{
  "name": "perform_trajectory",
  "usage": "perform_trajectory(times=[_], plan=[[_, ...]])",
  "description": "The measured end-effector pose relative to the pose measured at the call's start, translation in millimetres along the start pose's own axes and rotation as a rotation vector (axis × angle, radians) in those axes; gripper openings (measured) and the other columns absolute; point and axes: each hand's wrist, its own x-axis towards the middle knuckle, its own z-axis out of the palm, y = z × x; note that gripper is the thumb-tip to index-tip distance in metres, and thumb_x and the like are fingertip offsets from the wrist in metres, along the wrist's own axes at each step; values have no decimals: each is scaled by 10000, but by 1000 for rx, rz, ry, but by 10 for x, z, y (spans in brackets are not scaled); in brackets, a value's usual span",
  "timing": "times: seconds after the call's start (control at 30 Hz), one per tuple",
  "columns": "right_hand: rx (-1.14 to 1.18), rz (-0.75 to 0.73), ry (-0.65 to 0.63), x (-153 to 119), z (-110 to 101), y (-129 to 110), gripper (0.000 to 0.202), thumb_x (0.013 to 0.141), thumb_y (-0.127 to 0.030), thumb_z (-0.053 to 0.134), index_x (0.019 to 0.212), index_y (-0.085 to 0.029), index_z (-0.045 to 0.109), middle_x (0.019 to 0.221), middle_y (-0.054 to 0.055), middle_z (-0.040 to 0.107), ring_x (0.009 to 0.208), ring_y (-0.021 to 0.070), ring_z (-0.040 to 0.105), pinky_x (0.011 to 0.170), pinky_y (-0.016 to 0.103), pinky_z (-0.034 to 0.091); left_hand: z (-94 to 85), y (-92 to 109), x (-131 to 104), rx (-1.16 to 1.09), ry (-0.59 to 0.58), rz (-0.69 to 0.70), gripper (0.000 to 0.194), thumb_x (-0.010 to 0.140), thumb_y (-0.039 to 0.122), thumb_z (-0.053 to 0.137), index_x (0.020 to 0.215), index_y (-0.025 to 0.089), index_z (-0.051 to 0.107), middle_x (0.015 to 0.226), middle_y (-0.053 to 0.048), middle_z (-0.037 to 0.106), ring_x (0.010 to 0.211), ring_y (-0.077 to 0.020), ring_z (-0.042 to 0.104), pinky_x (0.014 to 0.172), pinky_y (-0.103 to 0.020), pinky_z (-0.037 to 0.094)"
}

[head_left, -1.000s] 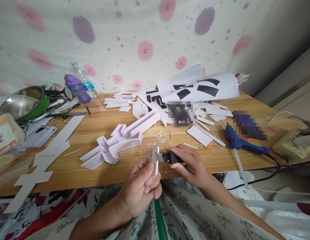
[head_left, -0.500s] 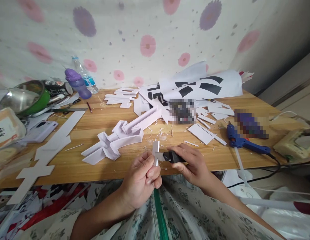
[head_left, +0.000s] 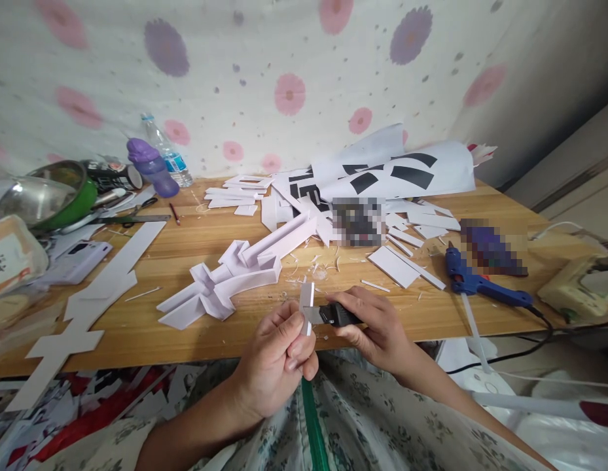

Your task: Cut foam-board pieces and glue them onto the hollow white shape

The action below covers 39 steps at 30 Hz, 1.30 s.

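Note:
Pinched upright in my left hand [head_left: 279, 353] is a small strip of white foam board [head_left: 307, 296], held over the table's front edge. My right hand [head_left: 375, 327] is closed around the black handle of a utility knife [head_left: 339, 314]. Its blade points left and meets the strip just beside my left fingertips; how deep it cuts I cannot tell. Beyond my hands, to the left, lies a hollow white walled shape [head_left: 254, 275] built of thin strips. A flat white cut-out [head_left: 82, 337] of similar outline rests at the left end.
A blue hot glue gun [head_left: 485, 284] lies to the right, its cord running over the front edge. White offcuts [head_left: 394, 265] and shavings are scattered on the wooden table [head_left: 176, 340]. A purple bottle [head_left: 154, 170], a clear water bottle [head_left: 173, 157] and a green bowl [head_left: 85, 196] stand back left.
Both hands, the strip and the knife sit slightly lower in view, while the camera has tilted a little. The blade stays against the strip, and both grips are unchanged.

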Motion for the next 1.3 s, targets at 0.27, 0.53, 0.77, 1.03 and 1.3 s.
perform_trajectory(times=[0.27,0.53,0.77,1.03,1.3], plan=[[-5,-8,36,5,16,48,347,922,-380,474,1219,-204,503,857,89,639,690,177,553,593,309,444,4,18,-20,12,-25,-20,268,811,312,639,662,181,459,461,102,290,391,-39,147,401,-136,359],[21,3,52,45,17,33,341,918,-386,486,1196,-195,531,847,84,655,702,175,562,609,302,454,-11,22,-23,9,-46,-15,283,796,322,653,654,175,458,467,103,288,390,-36,139,396,-137,361],[29,57,85,56,14,72,325,909,-380,501,1165,-191,563,877,85,663,744,183,602,640,306,480,-6,15,-45,-10,-60,-49,328,765,338,688,646,178,428,461,107,295,380,-29,139,376,-134,341],[24,150,97,21,-36,61,299,898,-363,522,1141,-196,570,928,91,662,819,202,617,699,330,490,12,12,-11,-12,78,-30,377,735,329,722,657,188,381,465,110,323,393,-28,161,394,-130,294],[-14,5,-44,6,9,-86,352,921,-402,460,1172,-169,543,767,69,604,658,178,538,567,290,414,42,37,28,-61,152,-8,406,656,321,782,675,193,397,431,121,348,380,-22,197,395,-128,292]])
